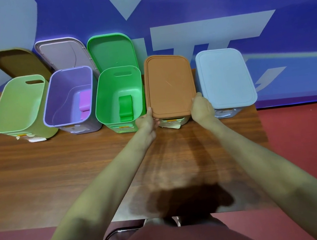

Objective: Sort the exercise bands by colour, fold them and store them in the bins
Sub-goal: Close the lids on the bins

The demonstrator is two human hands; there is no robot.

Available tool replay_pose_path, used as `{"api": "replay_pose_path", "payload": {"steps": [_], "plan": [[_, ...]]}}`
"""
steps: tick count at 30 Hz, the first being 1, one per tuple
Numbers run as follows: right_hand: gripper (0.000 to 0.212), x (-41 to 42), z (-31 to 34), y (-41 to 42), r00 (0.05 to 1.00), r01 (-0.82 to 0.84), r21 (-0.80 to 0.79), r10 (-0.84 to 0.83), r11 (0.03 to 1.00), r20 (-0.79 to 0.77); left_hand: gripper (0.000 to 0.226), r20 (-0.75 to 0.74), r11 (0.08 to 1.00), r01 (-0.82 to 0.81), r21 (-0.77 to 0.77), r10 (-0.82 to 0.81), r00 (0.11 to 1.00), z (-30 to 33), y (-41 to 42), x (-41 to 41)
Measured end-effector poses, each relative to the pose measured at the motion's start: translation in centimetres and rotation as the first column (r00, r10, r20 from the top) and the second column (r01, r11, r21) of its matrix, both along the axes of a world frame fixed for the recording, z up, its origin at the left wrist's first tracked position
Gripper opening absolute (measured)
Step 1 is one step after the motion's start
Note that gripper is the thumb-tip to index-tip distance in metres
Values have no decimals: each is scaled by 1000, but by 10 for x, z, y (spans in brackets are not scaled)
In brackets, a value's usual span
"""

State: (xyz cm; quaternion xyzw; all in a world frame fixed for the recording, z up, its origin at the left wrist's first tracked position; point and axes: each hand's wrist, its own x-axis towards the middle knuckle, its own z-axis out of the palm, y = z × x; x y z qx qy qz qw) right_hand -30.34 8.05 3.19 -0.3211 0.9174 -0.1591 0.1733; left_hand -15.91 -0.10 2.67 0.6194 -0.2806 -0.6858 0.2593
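Head view: five bins in a row along far edge of table [40, 175]. Purple band [85, 101] folded in lilac bin [51, 105], green band [125, 108] folded in green bin [106, 98]; pale green bin [16, 106] seemingly empty. Left hand [146, 121] and right hand [201, 108] gripping near corners of orange lid [169, 84], lying on its bin. Blue-lidded bin [224, 79] closed; contents of both hidden. No loose bands visible.

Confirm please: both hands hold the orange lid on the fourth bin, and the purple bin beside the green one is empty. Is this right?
Not quite. The head view shows the purple bin holds a folded purple band, so it is not empty. The rest stands: left hand and right hand hold the orange lid on the fourth bin.
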Motion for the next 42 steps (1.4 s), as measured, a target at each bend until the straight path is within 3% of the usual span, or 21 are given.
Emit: {"api": "replay_pose_path", "payload": {"steps": [4, 10, 15, 18, 21, 26, 29, 34, 37, 42], "plan": [[21, -3, 6, 0, 998, -3, -16, 4, 1000, 55, 15, -101, 997, -19, 70, 26, 995, 4, 1, 3], [21, -5, 15, 4, 994, -97, 31, 99, 995, -40, 15, -108, 990, 138, 43, -133, 985, 2, 1, 11], [42, 16, 27, -3, 924, -124, 180, 180, 976, -339, 28, 70, 925, 381, 3, -380, 922, 9, -2, 35], [33, 36, 38, -22, 904, -175, 116, 206, 978, -374, 37, 180, 842, 537, 56, -537, 824, 20, -13, 55], [27, 58, 48, -47, 908, -247, 1, 232, 969, -348, 33, 273, 737, 676, -9, -649, 710, 30, -36, 76], [26, 92, 48, -105, 954, -209, -220, 149, 953, -259, 28, 318, 676, 683, -276, -606, 729, 47, -103, 113], [30, 100, 49, -150, 979, -142, -273, 94, 951, -181, 24, 387, 653, 662, -368, -540, 748, 53, -152, 133], [49, 100, 50, -209, 981, -145, -235, 108, 961, -164, 14, 546, 558, 693, -456, -439, 713, 62, -231, 151], [64, 95, 52, -225, 983, -140, -189, 114, 972, -145, 24, 677, 462, 757, -462, -368, 638, 72, -258, 148], [78, 81, 57, -241, 971, -191, -151, 163, 970, -175, 37, 745, 329, 818, -472, -347, 570, 80, -288, 127]]}}
